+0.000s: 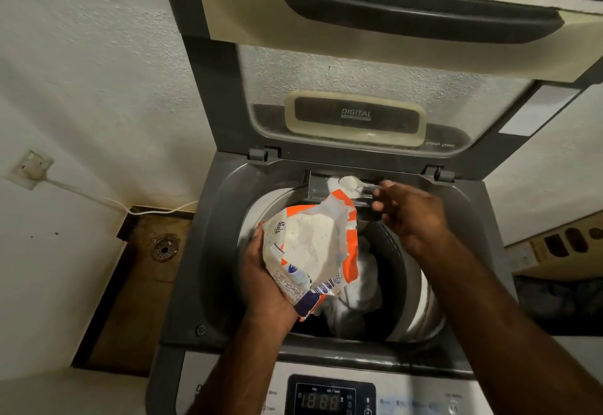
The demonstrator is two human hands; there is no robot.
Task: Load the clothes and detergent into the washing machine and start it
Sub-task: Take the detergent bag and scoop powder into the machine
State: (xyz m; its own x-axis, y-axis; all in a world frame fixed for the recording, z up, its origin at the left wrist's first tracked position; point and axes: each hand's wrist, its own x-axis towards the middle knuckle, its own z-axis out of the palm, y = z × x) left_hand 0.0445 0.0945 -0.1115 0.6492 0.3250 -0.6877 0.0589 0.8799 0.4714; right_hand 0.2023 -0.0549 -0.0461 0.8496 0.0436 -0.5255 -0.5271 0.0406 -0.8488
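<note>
A heaped clear plastic spoon of white powder (350,183) is pinched by the right hand (414,215) over the grey detergent drawer (318,186), upper centre; the open orange-and-white detergent bag (310,251), gripped by the left hand (264,281), is tilted above the white clothes in the drum (355,294). Powder may be spilled past the drawer if either is tipped.

Detergent bag (310,251): orange and white, blue print, white powder. Washing machine (195,268): grey body, lid (359,39) with beige trim. Clothes (355,303) in drum: white. Wall (81,72): white.
</note>
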